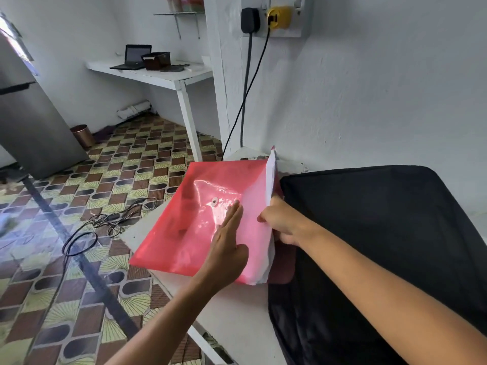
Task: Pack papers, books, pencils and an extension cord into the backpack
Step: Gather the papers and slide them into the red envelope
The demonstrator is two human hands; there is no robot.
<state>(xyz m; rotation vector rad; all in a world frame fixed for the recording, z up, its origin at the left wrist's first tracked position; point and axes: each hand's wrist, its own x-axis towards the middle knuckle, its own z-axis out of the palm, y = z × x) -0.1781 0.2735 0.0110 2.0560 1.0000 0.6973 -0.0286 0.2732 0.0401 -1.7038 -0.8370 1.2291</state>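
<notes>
A red translucent plastic folder (189, 212) with a white snap button lies on the white table (237, 312), its left part overhanging the edge. My left hand (226, 248) rests flat on it with straight fingers. My right hand (282, 222) grips the white papers (271, 175) at the folder's open right edge, where the sheets stand up partly inside. A black backpack (382, 246) lies on the table right of the folder, under my right forearm.
Black cords (116, 219) lie tangled on the patterned floor left of the table. Two plugs sit in a wall socket (274, 19) above, their cables hanging down behind the table. A white shelf with a laptop (134, 57) stands farther back, a grey fridge (31, 122) at left.
</notes>
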